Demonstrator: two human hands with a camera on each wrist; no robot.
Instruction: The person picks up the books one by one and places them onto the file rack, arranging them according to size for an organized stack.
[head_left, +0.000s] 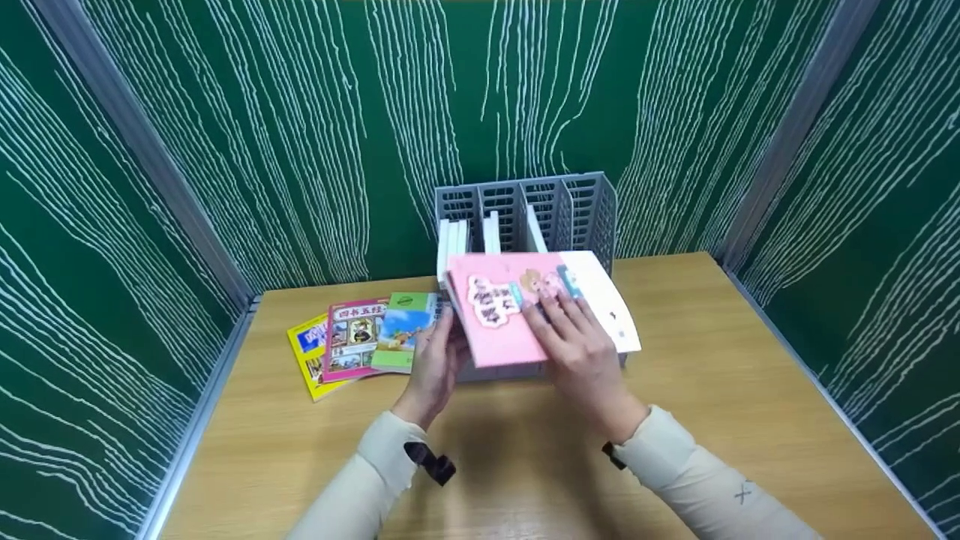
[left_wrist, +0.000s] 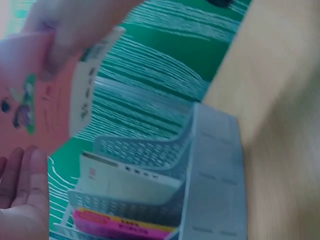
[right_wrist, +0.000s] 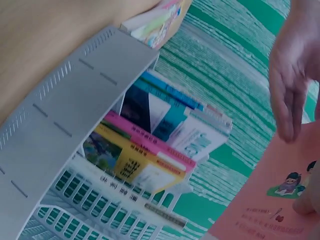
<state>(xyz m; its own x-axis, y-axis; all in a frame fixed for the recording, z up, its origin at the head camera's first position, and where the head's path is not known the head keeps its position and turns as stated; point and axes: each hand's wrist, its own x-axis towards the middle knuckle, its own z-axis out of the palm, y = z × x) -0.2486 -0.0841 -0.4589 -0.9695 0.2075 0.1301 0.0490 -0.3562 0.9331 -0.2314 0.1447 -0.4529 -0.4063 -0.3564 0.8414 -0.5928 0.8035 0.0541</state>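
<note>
A pink picture-covered book point(head_left: 502, 330), with a white section point(head_left: 611, 315) along its right side, is up in front of a grey desktop file rack point(head_left: 592, 217). My right hand point(head_left: 574, 345) grips it, fingers across the front cover. In the right wrist view, the thumb point(right_wrist: 306, 202) of that hand lies on the book's other side. At the book's left edge is my left hand point(head_left: 439, 360), its fingers partly hidden behind the cover in the head view. The left wrist view shows those fingers point(left_wrist: 22, 175) extended, tips right at the pink cover.
Upright books point(head_left: 454, 247) fill parts of the rack's compartments, including pink and yellow ones point(right_wrist: 140, 132). Left of the rack, a green book point(head_left: 401, 330), a pink book point(head_left: 349, 352) and a yellow book point(head_left: 311, 367) overlap on the wooden table point(head_left: 712, 420). Green patterned panels point(head_left: 315, 150) enclose the table.
</note>
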